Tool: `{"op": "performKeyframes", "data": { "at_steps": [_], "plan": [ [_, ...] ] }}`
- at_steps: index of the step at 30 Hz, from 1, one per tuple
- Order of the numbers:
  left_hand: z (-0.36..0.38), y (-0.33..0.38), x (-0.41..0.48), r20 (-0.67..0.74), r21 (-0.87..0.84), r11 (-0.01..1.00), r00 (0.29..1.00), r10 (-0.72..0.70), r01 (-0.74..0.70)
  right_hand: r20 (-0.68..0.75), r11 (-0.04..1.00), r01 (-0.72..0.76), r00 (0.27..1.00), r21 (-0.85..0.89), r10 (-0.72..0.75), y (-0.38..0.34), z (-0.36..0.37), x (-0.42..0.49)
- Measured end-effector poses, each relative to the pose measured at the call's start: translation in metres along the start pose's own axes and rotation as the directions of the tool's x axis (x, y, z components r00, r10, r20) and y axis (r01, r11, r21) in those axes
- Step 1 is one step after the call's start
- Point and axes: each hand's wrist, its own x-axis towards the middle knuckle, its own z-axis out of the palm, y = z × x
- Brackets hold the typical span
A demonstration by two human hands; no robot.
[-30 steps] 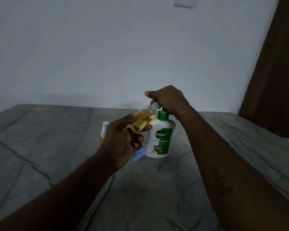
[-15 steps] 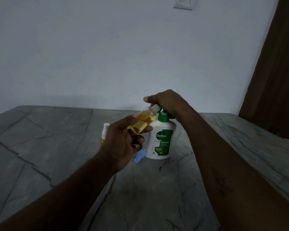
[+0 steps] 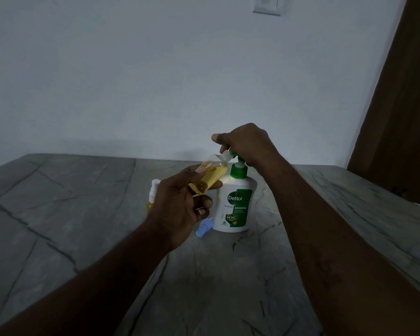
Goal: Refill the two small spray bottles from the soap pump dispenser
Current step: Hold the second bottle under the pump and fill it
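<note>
A white Dettol soap dispenser (image 3: 235, 204) with a green pump stands on the grey marble table (image 3: 83, 214). My right hand (image 3: 245, 144) covers the pump head from above, fingers curled over it. My left hand (image 3: 177, 204) grips a small clear spray bottle (image 3: 211, 177) with yellow liquid, tilted so that its open neck meets the pump spout. A second small bottle (image 3: 153, 195) with a white top stands behind my left hand, mostly hidden. A blue spray cap (image 3: 203, 229) lies on the table by the dispenser's base.
A white wall rises behind the table, with a light switch plate (image 3: 267, 4) high up. A brown wooden door (image 3: 403, 105) stands at the right. The table's right edge runs diagonally toward the door.
My right hand pushed the pump head down half a second ago and has come back up. The tilted bottle stays at the spout in my left hand.
</note>
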Motion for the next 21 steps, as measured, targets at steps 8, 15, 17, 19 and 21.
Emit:
{"op": "performKeyframes", "data": {
  "at_steps": [8,15,17,19,21],
  "plan": [
    [-0.0015,-0.0009,-0.0005,-0.01,-0.01,1.0,1.0,-0.012,0.012,0.058,0.998,-0.069,0.996,-0.006,0.07,0.0018,0.0043,0.0016],
    [0.0007,0.0004,-0.0011,0.0,-0.003,1.0,1.0,-0.007,0.007,-0.009,0.999,0.003,1.0,-0.051,-0.004,0.003,0.0045,0.0032],
    [0.0003,0.0015,-0.0004,0.006,-0.002,1.0,1.0,0.0,0.0,-0.024,0.996,0.032,0.999,-0.088,-0.035,0.0014,0.0032,0.0049],
    [0.0003,0.0015,-0.0002,0.005,0.001,1.0,1.0,0.0,0.0,-0.026,0.995,0.034,0.999,-0.098,-0.036,0.001,0.003,0.0052],
    [0.0003,0.0009,-0.0002,0.011,-0.001,1.0,1.0,-0.003,0.003,-0.01,0.998,0.014,1.0,-0.058,-0.014,0.0014,0.0024,0.0039]
  ]
}}
